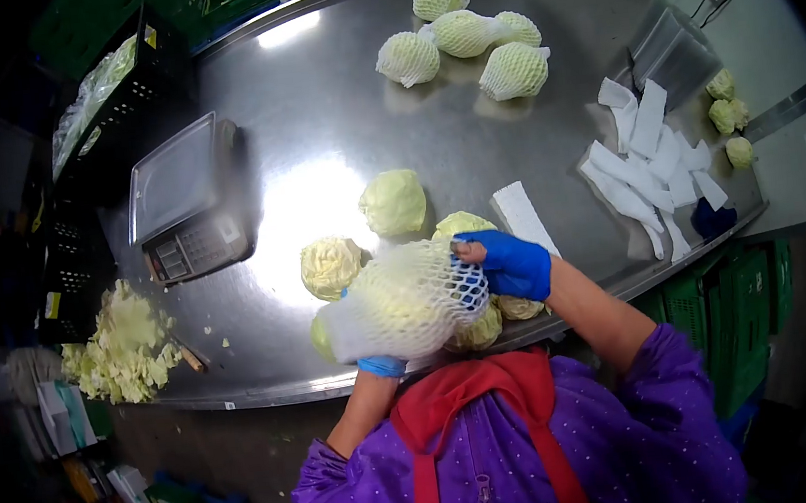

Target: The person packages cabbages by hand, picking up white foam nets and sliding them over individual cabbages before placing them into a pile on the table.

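So the person's mid-wrap on a cabbage (399, 305), held just above the near edge of the steel counter (331, 113), right in front of their chest. Right hand (511, 262) in a blue glove is pinching the open end of the white foam net sleeve (426, 288) and stretching it over the head. Left hand (380, 364) is underneath, gripping the cabbage from below, mostly hidden, only a bit of blue glove shows.

Progress-wise: I'd say the net covers most of this head already, with the left end still poking out bare. The long axis of the netted bundle runs roughly left-right across the view, with the sleeve's mouth toward the right hand.

Four netted cabbages (465, 37) sit finished at the far side. Still bare: a couple of trimmed heads (393, 202) just past the hands, plus a few partly hidden under the bundle. A stack of flat spare sleeves (651, 155) waits on the right, a scale (185, 200) on the left, leaf trimmings (126, 346) at the corner.
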`<state>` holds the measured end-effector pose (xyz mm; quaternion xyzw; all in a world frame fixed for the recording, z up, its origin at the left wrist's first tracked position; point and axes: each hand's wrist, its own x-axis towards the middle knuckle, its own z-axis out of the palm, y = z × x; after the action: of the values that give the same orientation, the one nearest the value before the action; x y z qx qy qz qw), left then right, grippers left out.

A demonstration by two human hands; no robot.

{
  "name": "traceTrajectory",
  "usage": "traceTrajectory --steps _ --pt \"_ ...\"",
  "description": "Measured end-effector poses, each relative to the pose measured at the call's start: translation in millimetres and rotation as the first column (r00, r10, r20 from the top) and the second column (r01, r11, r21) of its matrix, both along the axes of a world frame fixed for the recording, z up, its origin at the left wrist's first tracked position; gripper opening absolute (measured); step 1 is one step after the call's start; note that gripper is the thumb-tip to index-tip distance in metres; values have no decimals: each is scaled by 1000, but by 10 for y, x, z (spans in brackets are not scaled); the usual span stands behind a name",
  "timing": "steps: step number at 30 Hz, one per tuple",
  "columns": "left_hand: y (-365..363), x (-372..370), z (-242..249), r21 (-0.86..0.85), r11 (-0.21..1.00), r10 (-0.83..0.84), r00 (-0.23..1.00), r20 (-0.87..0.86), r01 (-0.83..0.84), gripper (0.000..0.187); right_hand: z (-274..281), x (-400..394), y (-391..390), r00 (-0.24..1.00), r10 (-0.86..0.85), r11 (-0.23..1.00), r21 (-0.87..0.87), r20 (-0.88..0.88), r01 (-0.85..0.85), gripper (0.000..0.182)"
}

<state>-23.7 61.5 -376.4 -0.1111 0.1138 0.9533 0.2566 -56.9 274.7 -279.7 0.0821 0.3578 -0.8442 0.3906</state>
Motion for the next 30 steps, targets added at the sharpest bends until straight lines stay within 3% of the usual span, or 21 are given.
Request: traceTrajectory --steps 2,6,8,10,13,14,16,18,19,20,23,24,25,26,27,29,30 --pt "-30 -2 -4 -471 878 -70 950 -306 -87 59 -103 118 -43 998 24 995 -94 58 -19 41" --pt "-64 20 -98 -559 818 -73 939 -336 -136 59 -159 281 -91 996 72 989 -133 56 -64 45" --pt "-54 63 -127 -379 921 -29 954 -299 -91 56 -171 369 -114 996 58 988 -147 65 -48 46" --pt "-25 103 -116 143 989 47 990 -137 -28 53 -109 412 -74 998 -11 991 -130 55 18 47" --pt "96 112 -92 164 986 -20 997 -80 33 53 -261 412 76 991 -128 985 -116 38 131 45" --pt "161 115 -32 -47 998 -55 984 -170 48 53 -317 381 118 984 -175 978 -108 26 177 44" --pt "269 121 114 -453 891 -173 934 -313 13 51 -405 322 99 964 -259 963 -55 61 262 40" --pt "234 56 17 -26 995 -93 991 -99 91 52 -407 310 -25 940 -309 949 -17 145 315 41" --pt "201 23 -16 198 976 -91 996 21 85 52 -398 296 -88 924 -333 941 4 188 338 42" --pt "178 -22 31 58 994 -91 995 -42 94 50 -379 239 -128 930 -341 938 109 136 329 44" --pt "120 -278 368 -304 948 -147 975 -165 92 43 -197 205 -262 889 -345 904 -149 299 401 45" --pt "112 -395 519 -379 920 -176 971 -163 102 41 -9 186 -310 900 -373 914 -77 227 398 45" --pt "124 -517 721 -452 885 -204 966 -161 111 39 -231 107 -313 939 -333 925 -165 85 342 43" --pt "161 -614 1082 -636 764 -256 956 -146 107 30 -433 72 -321 936 -336 896 -273 104 352 44" --pt "166 -662 1319 -805 592 -328 900 -288 -42 26 -438 34 -309 938 -330 861 -374 104 344 44" --pt "232 -874 1550 -715 436 -324 646 -691 -546 36 -270 -61 -255 951 -296 775 -559 89 294 44" --pt "234 -892 1577 -691 464 -214 686 -695 -555 42 -120 -103 -212 959 -274 725 -640 73 256 44"
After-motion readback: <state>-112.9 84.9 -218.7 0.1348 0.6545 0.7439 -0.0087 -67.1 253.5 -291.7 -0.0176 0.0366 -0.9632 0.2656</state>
